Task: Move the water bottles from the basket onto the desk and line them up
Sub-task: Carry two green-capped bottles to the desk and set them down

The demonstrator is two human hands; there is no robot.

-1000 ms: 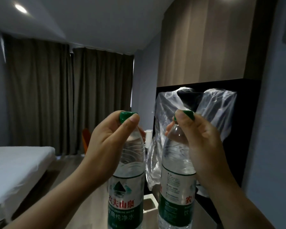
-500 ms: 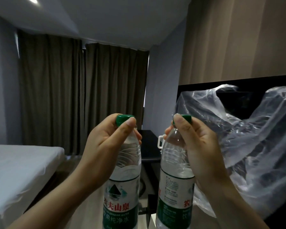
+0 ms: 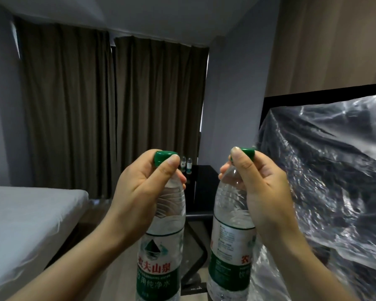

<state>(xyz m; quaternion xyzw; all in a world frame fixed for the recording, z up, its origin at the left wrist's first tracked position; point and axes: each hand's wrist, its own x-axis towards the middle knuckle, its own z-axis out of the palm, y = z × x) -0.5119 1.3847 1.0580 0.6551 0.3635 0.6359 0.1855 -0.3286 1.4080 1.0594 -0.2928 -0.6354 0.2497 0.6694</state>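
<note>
As the view has swung left since a moment ago, bringing a dark desk (image 3: pixel 202 170) with two bottles (image 3: pixel 186 164) into sight beyond the hands, the left hand (image 3: pixel 143 192) and right hand (image 3: pixel 263 187) each pinch a green-capped water bottle (image 3: pixel 161 246) by the neck, the right hand's bottle (image 3: pixel 230 246) alongside, probably in transit to join that row.

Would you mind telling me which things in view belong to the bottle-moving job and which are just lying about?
Part of the job:
- left hand, its grip at the neck of the left bottle
- right hand, its grip at the neck of the right bottle
- two small bottles standing on the dark desk

Just lying about:
- clear plastic sheet
- bed
- curtains
</note>
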